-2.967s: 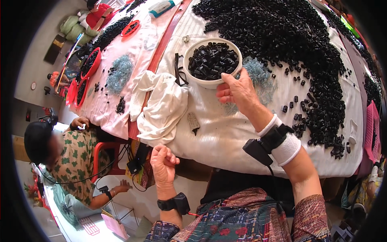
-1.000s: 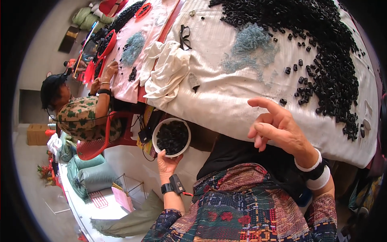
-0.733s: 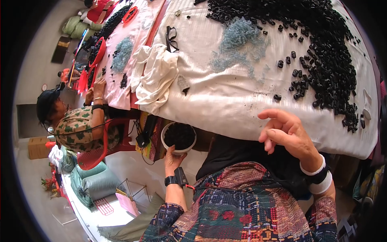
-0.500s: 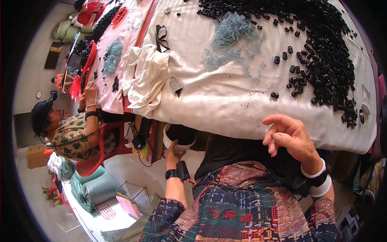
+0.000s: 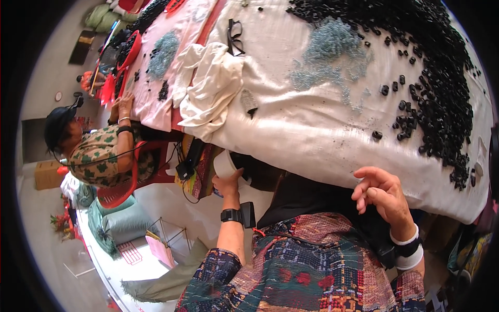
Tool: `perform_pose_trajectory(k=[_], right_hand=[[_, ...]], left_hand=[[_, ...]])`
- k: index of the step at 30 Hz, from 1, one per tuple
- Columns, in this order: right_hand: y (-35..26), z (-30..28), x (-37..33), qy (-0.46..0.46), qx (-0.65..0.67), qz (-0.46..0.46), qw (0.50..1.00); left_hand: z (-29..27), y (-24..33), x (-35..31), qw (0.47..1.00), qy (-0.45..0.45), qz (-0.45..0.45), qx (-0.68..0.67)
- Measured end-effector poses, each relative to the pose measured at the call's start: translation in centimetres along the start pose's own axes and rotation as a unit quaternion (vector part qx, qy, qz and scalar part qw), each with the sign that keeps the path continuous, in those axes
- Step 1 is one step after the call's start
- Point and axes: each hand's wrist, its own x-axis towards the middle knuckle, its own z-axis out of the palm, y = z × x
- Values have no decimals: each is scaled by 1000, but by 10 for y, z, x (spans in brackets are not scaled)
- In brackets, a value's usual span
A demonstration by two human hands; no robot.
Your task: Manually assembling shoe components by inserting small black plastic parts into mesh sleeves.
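From where I stand I count one left hand [image 5: 227, 183], one right hand [image 5: 382, 193] and one bowl [image 5: 223, 163]. There's one white tablecloth [image 5: 312, 132] and one pink tablecloth [image 5: 152, 110], two blue heaps [image 5: 331, 41], one pair of glasses [image 5: 235, 38], one crumpled cloth [image 5: 208, 88] and one mesh piece [image 5: 248, 101]. The black pieces [image 5: 446, 106] are too many to count. I make out at least three red trays [image 5: 136, 47] and three wrist straps [image 5: 231, 215], plus one red chair [image 5: 115, 196], one co-worker [image 5: 104, 160], one cap [image 5: 58, 120], one clock [image 5: 58, 96], one carton [image 5: 48, 176] and one pink sheet [image 5: 160, 251]. The green sacks [image 5: 127, 222] overlap, so I can't settle their number.
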Motion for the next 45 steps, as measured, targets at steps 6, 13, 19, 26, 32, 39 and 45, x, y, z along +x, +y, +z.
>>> perform_pose_trajectory(k=[6,13,19,26,32,39,45], right_hand=[[3,0,1,-4,11,-8,1000],[3,-2,5,-10,9,-15,1000],[4,-5,4,-21,17,-14,1000],[4,-7,2,-37,16,-9,999],[1,-5,1,-47,6,-9,999],[0,-13,-17,-21,24,-43,999],[-1,-15,-29,32,68,-38,996]], left_hand=[[-11,17,-17,994,15,64,83],[-19,35,-28,976,30,167,140],[-27,40,-26,980,94,111,137],[-95,28,-10,852,174,-57,-490],[-152,126,-40,775,-16,185,-604],[-81,268,-75,745,-283,273,-539],[-10,312,-69,788,-330,220,-471]])
